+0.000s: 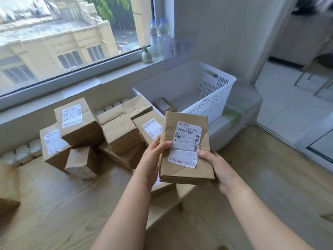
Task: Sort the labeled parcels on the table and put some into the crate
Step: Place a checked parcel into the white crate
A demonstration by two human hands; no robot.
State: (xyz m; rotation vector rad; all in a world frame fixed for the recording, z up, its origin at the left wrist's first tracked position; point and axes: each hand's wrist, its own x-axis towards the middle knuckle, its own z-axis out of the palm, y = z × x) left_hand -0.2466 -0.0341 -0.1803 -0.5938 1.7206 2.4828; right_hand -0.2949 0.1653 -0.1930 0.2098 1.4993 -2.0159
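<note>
Both my hands hold a flat brown cardboard parcel (187, 168) with a white shipping label, label side up, above the table's right end. My left hand (153, 157) grips its left edge with the thumb on top. My right hand (214, 165) grips the right edge, thumb resting on the label. A pile of several brown labeled parcels (86, 130) lies on the wooden table (54, 204) to the left. The white plastic crate (216, 94) stands beyond the parcel, with one small parcel (163, 104) in its bottom.
A window sill (108, 71) runs behind the table with a small vase (146, 55) and two water bottles (159, 38). Another brown box (8, 190) sits at the table's left edge. The crate rests on a white unit (239, 116); wooden floor lies to the right.
</note>
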